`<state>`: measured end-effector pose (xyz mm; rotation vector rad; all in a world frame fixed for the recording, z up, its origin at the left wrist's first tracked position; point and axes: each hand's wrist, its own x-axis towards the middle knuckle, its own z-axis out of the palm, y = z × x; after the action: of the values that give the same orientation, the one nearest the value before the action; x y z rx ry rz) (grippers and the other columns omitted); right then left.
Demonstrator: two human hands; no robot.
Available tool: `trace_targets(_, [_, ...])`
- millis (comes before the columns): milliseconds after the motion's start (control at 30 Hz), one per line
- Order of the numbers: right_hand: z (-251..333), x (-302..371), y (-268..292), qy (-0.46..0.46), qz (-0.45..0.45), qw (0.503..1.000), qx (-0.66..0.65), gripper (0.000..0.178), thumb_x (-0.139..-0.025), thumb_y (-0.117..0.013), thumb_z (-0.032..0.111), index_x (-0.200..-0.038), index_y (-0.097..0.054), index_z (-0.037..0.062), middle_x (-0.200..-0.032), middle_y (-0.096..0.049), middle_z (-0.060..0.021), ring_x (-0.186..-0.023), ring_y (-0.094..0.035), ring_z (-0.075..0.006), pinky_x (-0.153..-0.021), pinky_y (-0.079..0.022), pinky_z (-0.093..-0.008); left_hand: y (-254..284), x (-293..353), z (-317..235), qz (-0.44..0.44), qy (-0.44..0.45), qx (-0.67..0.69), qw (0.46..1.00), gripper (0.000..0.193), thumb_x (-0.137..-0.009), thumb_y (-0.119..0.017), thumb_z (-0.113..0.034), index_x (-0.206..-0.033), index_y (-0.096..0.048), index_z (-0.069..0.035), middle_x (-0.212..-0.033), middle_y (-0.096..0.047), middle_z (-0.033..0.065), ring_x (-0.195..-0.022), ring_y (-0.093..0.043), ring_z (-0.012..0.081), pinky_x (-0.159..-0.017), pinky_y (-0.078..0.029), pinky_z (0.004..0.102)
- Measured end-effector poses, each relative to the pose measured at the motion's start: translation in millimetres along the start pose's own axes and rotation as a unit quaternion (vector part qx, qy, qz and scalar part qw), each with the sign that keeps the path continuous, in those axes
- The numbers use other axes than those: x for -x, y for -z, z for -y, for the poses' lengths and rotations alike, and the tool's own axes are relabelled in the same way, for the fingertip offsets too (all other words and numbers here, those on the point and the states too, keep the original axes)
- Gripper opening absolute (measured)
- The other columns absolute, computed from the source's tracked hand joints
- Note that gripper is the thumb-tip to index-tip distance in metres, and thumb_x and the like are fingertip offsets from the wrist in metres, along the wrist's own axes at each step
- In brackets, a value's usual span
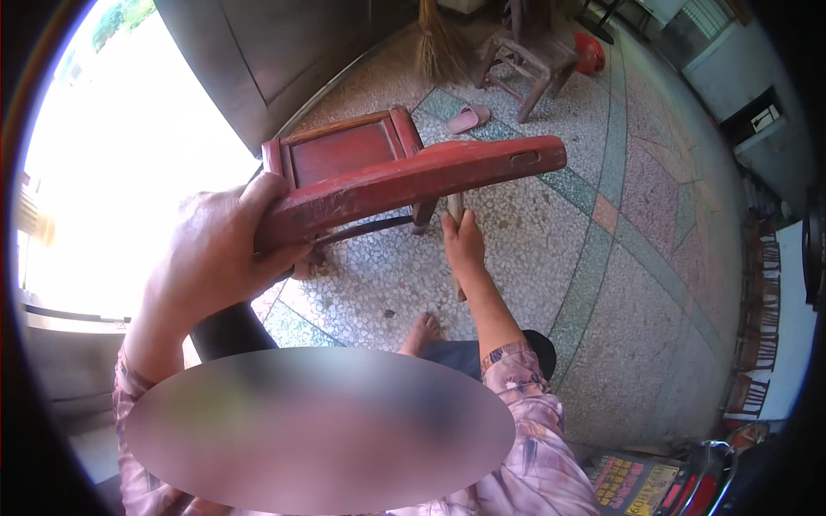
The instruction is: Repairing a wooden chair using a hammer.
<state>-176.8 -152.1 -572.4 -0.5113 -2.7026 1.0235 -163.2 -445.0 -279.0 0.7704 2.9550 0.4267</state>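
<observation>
A worn red wooden piece of furniture [404, 177], which looks like a chair, is tilted up in front of me. It has a thick rail with an oblong slot near its right end and a framed panel [342, 157] behind. My left hand [228, 232] is closed around the rail's left end, thumb on top. Below the rail, my right hand [465, 245] grips an upright pale wooden handle [455, 205]. The handle's upper end is hidden behind the red wood, so I cannot tell what tool it belongs to.
A bare foot [420, 333] rests on the speckled floor below. Farther off are a pink slipper [468, 119], a straw broom [437, 45], an old wooden chair [531, 64] and a red plastic container [589, 53]. Several wooden chairs [757, 318] line the right side. A bright doorway opens at left.
</observation>
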Motion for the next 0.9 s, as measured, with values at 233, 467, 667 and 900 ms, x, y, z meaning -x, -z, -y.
trace_targets(233, [56,16,38,0.022,-0.082,0.939,-0.333,0.034,-0.092,-0.051,0.037,-0.093,-0.042,0.0036,-0.064,-0.048,-0.0039,-0.044,-0.048,-0.0108,-0.040,-0.042,-0.0246,-2,2,10,-0.032,-0.005,-0.007,0.999,0.037,-0.066,-0.076,-0.021,-0.091,-0.054,-0.006,-0.073,-0.060,0.0171,-0.068,-0.060,0.0368,-0.061,-0.045,0.0421])
trace_targets(467, [5,-9,-4,-0.054,0.037,0.992,-0.104,0.038,-0.091,-0.050,0.039,-0.094,-0.043,0.0016,-0.065,-0.050,-0.0062,-0.040,-0.048,-0.0128,-0.037,-0.041,-0.0261,-6,0,1,-0.054,-0.020,-0.013,0.998,0.036,-0.065,-0.076,-0.021,-0.088,-0.053,-0.005,-0.070,-0.060,0.0157,-0.066,-0.061,0.0357,-0.061,-0.045,0.0416])
trace_targets(667, [30,1,19,-0.023,-0.060,0.970,-0.234,0.035,-0.091,-0.052,0.037,-0.093,-0.043,0.0027,-0.064,-0.049,-0.0051,-0.041,-0.048,-0.0130,-0.037,-0.041,-0.0264,-6,-1,6,-0.066,-0.027,-0.011,0.997,0.037,-0.065,-0.077,-0.022,-0.087,-0.052,-0.006,-0.069,-0.060,0.0157,-0.065,-0.060,0.0359,-0.060,-0.044,0.0418])
trace_targets(900, [-1,7,-19,0.024,-0.074,0.995,-0.054,0.035,-0.091,-0.050,0.038,-0.095,-0.041,0.0044,-0.068,-0.054,-0.0114,-0.044,-0.053,-0.0191,-0.040,-0.043,-0.0308,-6,-2,3,-0.060,-0.031,-0.016,0.998,0.037,-0.065,-0.077,-0.022,-0.087,-0.053,-0.006,-0.068,-0.059,0.0158,-0.064,-0.059,0.0360,-0.059,-0.044,0.0416])
